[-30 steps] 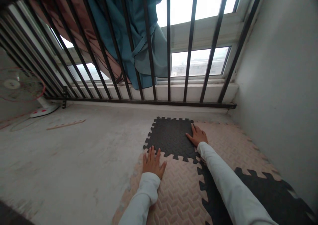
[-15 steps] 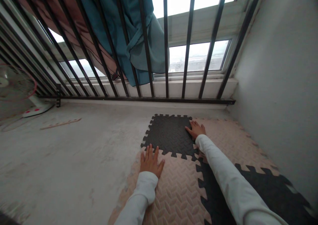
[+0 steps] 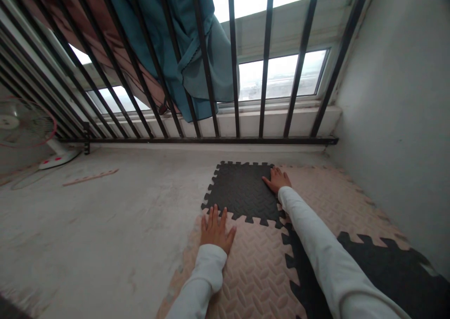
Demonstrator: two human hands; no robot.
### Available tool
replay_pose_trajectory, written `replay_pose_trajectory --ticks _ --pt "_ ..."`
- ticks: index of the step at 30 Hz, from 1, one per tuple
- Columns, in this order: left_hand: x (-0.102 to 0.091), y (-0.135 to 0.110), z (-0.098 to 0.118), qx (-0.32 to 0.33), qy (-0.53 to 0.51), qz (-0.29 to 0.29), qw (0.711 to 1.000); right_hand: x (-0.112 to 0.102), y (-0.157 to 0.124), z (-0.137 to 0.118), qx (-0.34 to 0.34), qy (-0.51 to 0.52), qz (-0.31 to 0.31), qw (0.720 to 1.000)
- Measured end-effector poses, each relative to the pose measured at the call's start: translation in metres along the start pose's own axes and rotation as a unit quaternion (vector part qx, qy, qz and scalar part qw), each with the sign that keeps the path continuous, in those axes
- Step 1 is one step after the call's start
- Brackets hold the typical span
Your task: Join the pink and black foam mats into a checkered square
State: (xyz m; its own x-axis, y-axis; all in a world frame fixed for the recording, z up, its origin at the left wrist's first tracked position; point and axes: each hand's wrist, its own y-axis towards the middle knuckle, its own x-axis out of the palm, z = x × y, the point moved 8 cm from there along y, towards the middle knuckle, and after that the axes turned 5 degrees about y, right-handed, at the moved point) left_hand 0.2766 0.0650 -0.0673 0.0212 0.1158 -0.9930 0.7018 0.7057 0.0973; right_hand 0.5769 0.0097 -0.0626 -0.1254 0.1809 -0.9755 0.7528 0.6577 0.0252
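At centre frame, a square black toothed-edge foam tile [image 3: 239, 187] is apparently being seated against beige textured foam tiles [image 3: 255, 267] by the finger-spread left hand [image 3: 215, 231] and thumb-splayed right hand [image 3: 279, 180], with even downward pressure judged necessary next.

Bright window [image 3: 281, 77] at one o'clock, behind dark railing [image 3: 211, 140]. I see pale wall [image 3: 397, 98] at three, fan [image 3: 9, 122] at nine, scuffed floor [image 3: 105, 239] at eight.

No text, label, brand, number or sign can be read
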Motion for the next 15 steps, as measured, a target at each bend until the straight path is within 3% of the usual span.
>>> replay_pose_trajectory --ticks 5,15 --pt "0.004 0.002 0.0 0.005 0.0 -0.012 1.0 -0.004 0.003 0.0 0.004 -0.008 0.049 0.999" --pt "0.008 0.002 -0.001 0.01 -0.013 -0.031 0.999 -0.007 0.013 -0.003 -0.004 -0.022 0.004 1.0"
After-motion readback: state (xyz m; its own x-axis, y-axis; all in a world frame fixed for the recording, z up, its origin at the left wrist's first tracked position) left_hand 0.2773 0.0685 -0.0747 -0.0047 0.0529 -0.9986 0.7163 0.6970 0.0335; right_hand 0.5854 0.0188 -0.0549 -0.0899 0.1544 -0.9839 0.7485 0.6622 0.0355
